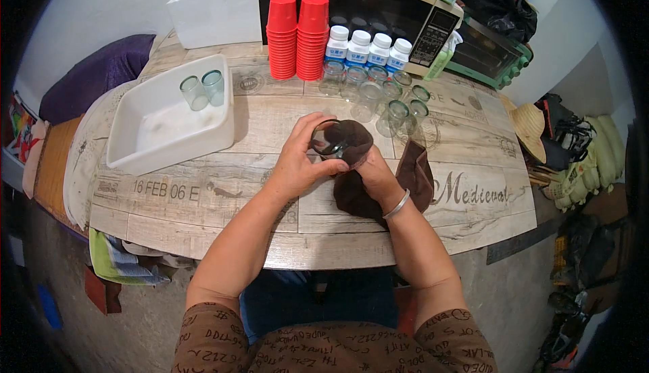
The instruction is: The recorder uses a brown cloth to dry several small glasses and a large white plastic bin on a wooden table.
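A clear drinking glass (319,142) is tilted in my left hand (296,162), fingers curled round its side and thumb below. My right hand (377,178) has a dark brown cloth (413,175) bunched up against the glass. Part of the cloth covers the glass's right end, and the rest trails onto the table. Several upright glasses (391,122) stand just beyond my hands, to the right. On the left, a white plastic tub (170,161) contains two greenish glasses (193,94).
Two tall stacks of red plastic cups (282,43) and several white bottles with blue labels (359,46) stand before a microwave oven (380,5). A green toaster oven (489,51) sits back right, a white bin (218,15) back left. The wood-patterned table's (329,251) front edge is near my body.
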Available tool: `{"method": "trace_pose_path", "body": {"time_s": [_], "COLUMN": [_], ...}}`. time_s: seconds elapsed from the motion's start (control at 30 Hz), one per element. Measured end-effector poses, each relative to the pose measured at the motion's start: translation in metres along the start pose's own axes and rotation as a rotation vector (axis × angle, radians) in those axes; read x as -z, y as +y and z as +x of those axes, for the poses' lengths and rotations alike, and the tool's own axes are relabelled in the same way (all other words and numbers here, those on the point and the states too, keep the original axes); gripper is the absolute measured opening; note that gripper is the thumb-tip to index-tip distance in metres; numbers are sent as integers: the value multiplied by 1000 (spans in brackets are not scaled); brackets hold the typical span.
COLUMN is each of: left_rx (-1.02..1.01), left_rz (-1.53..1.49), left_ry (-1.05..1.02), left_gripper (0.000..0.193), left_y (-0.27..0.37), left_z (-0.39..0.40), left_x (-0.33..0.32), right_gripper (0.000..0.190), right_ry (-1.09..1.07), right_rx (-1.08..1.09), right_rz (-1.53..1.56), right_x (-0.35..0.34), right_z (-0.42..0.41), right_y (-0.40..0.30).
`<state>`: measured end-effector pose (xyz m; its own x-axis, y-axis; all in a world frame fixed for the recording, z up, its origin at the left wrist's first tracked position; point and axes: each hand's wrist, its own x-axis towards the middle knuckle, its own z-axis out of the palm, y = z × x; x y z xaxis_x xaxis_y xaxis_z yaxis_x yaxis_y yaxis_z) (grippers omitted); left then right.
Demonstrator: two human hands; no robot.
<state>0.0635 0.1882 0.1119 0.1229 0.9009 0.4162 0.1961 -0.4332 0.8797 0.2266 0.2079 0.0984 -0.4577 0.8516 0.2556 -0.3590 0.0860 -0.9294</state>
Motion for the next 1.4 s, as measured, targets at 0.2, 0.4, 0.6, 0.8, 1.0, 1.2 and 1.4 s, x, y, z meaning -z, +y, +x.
{"method": "trace_pose_path", "body": {"time_s": [0.2, 0.4, 0.6, 0.8, 1.0, 1.2, 1.4], "left_rx": [57, -17, 42, 64, -138, -119, -246], "left_rz": [-230, -206, -405, -251, 133, 161, 570], "left_ry": [-66, -102, -55, 107, 152, 187, 64], "left_gripper": [69, 66, 66, 71, 67, 63, 73], "left_y": [4, 9, 5, -3, -1, 2, 15], "left_z": [-1, -3, -4, -1, 3, 2, -2], "left_x": [0, -4, -8, -2, -3, 2, -4], "right_gripper": [36, 31, 32, 27, 25, 29, 29], "right_ry": [-33, 53, 76, 116, 69, 115, 90], "right_rx": [-132, -220, -308, -314, -197, -155, -17], "right_rz": [129, 220, 269, 296, 308, 447, -49], "right_x": [3, 11, 17, 3, 15, 7, -3], "right_z": [-2, -4, -1, 0, -1, 0, -1], "right_y": [-4, 1, 7, 1, 7, -1, 6]}}
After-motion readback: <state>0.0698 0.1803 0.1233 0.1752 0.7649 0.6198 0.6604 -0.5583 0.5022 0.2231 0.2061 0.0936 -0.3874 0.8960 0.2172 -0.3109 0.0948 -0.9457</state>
